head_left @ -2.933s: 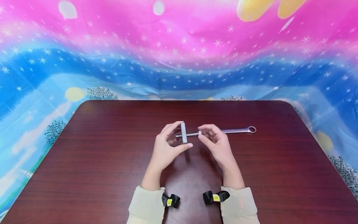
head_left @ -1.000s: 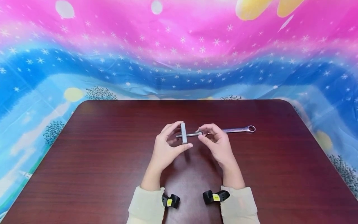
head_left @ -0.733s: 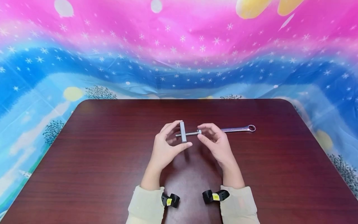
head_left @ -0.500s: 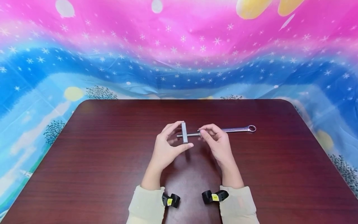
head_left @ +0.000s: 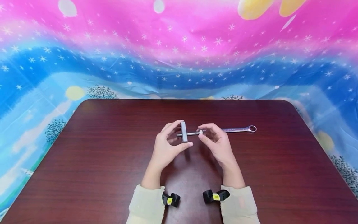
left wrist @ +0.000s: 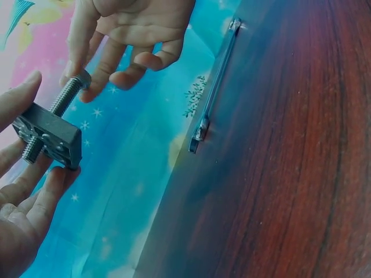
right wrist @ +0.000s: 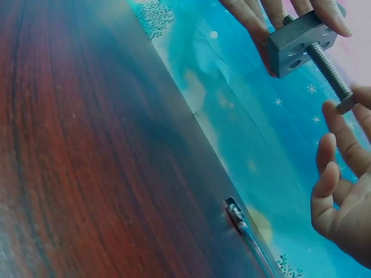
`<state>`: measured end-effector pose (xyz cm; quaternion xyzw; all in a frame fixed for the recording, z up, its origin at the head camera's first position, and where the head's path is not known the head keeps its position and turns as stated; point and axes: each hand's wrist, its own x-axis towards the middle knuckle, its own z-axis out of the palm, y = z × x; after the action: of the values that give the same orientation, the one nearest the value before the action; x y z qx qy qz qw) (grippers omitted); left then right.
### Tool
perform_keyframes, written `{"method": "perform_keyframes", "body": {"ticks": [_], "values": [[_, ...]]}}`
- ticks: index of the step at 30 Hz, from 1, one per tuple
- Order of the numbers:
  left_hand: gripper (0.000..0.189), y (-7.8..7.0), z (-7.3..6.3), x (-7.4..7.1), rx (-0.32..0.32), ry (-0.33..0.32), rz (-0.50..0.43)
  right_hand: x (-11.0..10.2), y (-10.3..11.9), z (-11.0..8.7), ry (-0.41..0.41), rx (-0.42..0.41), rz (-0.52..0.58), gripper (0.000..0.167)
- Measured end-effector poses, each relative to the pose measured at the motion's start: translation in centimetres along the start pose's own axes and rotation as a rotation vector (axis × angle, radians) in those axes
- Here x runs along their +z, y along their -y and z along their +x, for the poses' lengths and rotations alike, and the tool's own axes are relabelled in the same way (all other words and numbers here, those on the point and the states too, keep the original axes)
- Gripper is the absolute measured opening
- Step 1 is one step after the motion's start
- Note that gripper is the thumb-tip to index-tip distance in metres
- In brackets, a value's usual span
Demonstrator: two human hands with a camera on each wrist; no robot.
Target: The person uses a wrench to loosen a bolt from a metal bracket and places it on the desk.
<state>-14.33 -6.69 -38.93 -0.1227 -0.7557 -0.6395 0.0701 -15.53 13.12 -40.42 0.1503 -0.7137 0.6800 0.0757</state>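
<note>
Left hand (head_left: 165, 147): thumb opposite fingers, I see it curved into a wide grip.
Right hand (head_left: 219, 144): on my remote feed, thumb and forefinger pinch while the other fingers bend loosely.
Forearms: left forearm (head_left: 151, 180) and right forearm (head_left: 233, 179) reach forward before me, well apart, hands turned inward, facing each other.

Bolt (head_left: 193, 133) and wrench (head_left: 239, 129) are shiny metal, block (head_left: 183, 128) seemingly matt, table (head_left: 84, 155) glossy wood-grain.

Silver-grey block (head_left: 183, 127) and silver bolt (head_left: 193, 133) gleam over a red-brown, dark-grained table (head_left: 98, 149)! At the head view's twelve, the backdrop (head_left: 179, 51) runs pink into blue (white snowflakes (head_left: 218, 41), too), with cream sleeves (head_left: 146, 202) at seven and five.
</note>
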Motion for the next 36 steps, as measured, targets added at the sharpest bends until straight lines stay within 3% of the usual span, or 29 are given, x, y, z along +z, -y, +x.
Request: {"method": "perform_keyframes", "body": {"ticks": [11, 23, 36], "values": [[0.071, -0.19, -0.04, 0.08, 0.006, 0.017, 0.008, 0.55, 0.03, 0.22, -0.102, 0.040, 0.055, 0.017], [0.070, 0.14, -0.01, -0.20, 0.017, -0.009, 0.001, -0.03, -0.07, -0.03, 0.001, -0.012, -0.014, 0.027], [0.070, -0.04, -0.14, 0.08, 0.007, 0.012, 0.007, 0.44, -0.04, 0.15, -0.085, 0.044, 0.054, 0.016]]}}
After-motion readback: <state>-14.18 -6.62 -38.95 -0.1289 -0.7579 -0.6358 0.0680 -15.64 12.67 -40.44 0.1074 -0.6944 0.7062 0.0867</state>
